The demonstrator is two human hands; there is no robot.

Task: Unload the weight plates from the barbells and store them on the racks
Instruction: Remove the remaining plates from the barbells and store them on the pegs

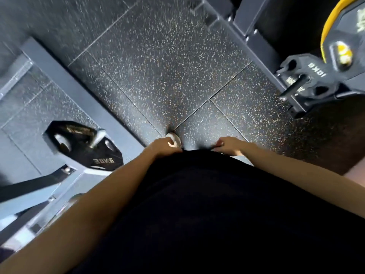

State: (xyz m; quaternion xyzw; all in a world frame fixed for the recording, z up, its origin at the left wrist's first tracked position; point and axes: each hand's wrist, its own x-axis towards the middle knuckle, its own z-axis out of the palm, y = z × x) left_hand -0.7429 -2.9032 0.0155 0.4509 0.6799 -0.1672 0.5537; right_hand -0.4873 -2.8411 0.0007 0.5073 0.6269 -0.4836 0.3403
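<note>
Both hands sit close to the body at the hem of the black shirt: the left hand [165, 146] and right hand [230, 145] look curled at it, but whether they grip is unclear. No plate is carried. From the hands, the 20 kg plate [85, 144] hangs on its peg just left, nearer the left hand; the 10 kg plate [308, 76] hangs farther, up right.

A wide strip of speckled floor [167, 72] lies open down the middle, from the person's front to the far edge. On the left a grey rack beam [79, 91] borders it, with a 20 kg plate [85, 143] hung on a peg beyond. On the right another rack frame [262, 56] closes the strip, with a 10 kg plate [314, 76] on a jutting peg [292, 88] and a yellow-rimmed plate [331, 22] behind.
</note>
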